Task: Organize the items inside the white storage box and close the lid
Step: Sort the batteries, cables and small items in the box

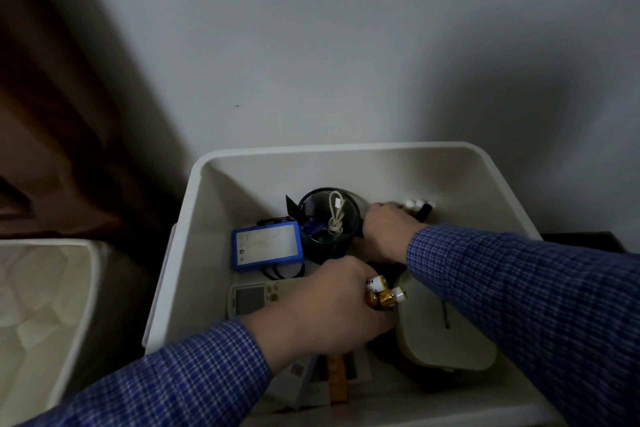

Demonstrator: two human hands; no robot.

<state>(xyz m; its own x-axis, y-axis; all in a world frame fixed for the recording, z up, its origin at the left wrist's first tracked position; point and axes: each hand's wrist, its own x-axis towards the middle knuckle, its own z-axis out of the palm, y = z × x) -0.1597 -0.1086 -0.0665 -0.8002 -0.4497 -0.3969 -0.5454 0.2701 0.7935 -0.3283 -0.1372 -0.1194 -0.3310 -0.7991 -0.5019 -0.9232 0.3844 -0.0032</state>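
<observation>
Two hands reach into the open white storage box (221, 204); left fingers (360, 291) grip gold batteries (382, 295), right's hidden.

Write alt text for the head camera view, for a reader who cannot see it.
A person in blue checked sleeves reaches both hands into an open white storage box: the left hand grips a few batteries, the right hand reaches toward its far wall. Inside stand a black mesh cup holding a coiled white cable, beside a blue-edged device.

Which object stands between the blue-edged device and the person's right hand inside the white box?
In the head view, a black mesh cup holding a coiled white cable stands between the blue-edged device and the right hand.
</observation>
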